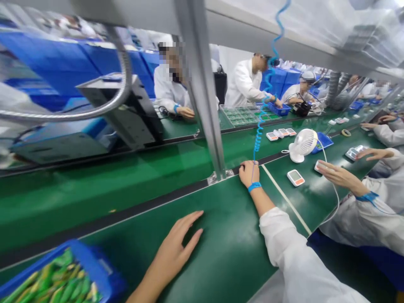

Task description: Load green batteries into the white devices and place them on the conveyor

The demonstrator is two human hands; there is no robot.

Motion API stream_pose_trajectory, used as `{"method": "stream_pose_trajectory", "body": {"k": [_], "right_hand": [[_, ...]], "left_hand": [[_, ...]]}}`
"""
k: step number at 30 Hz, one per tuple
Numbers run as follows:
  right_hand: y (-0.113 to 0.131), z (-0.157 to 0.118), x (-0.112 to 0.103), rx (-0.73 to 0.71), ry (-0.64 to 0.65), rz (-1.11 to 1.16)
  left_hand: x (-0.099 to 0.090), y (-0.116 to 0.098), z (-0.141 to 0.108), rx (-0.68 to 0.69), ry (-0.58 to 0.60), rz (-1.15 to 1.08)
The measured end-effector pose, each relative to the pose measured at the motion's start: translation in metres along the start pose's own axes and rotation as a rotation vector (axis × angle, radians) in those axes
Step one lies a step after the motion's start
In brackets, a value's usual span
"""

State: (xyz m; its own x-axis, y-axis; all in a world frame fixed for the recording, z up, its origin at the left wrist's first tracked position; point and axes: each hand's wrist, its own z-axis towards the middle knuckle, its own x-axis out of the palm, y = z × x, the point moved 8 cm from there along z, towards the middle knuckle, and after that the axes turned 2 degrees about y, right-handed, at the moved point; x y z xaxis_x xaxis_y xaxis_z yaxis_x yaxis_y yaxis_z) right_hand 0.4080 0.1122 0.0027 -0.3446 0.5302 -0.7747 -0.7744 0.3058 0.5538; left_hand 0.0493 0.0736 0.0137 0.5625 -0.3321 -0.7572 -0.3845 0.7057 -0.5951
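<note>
My left hand [176, 244] hovers over or rests on the green tabletop [227, 235]; its fingers are stretched out and the thumb stands apart, with nothing held. At the far edge of the tabletop, just right of a metal post, is my right hand [248, 174]. Its fingers curl under and away from me, so what they grip, if anything, is hidden. A blue wrist strap [254, 186] circles that wrist. From it a thin cord passes over the hand to a coiled blue cord [259, 130] hanging from above.
A blue bin [107, 269] of green and yellow pieces stands lower left. The metal post [205, 84] rises at the table's back edge. Right of a pale line [285, 198] are a white fan [303, 145], a white device with a screen [296, 178] and a co-worker's hands [342, 176].
</note>
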Motion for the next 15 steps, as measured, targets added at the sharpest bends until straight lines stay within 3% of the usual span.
{"method": "stream_pose_trajectory", "body": {"k": [9,13,15], "right_hand": [[0.000,-0.002,0.000,0.073,-0.047,0.120],[-0.022,0.020,-0.033,0.132,-0.249,0.229],[-0.039,0.040,-0.055,0.150,-0.288,0.214]], "left_hand": [[-0.009,0.005,0.006,-0.004,0.003,0.062],[-0.010,0.003,0.009,-0.050,0.018,0.070],[-0.010,0.001,0.009,-0.068,0.024,0.059]]}}
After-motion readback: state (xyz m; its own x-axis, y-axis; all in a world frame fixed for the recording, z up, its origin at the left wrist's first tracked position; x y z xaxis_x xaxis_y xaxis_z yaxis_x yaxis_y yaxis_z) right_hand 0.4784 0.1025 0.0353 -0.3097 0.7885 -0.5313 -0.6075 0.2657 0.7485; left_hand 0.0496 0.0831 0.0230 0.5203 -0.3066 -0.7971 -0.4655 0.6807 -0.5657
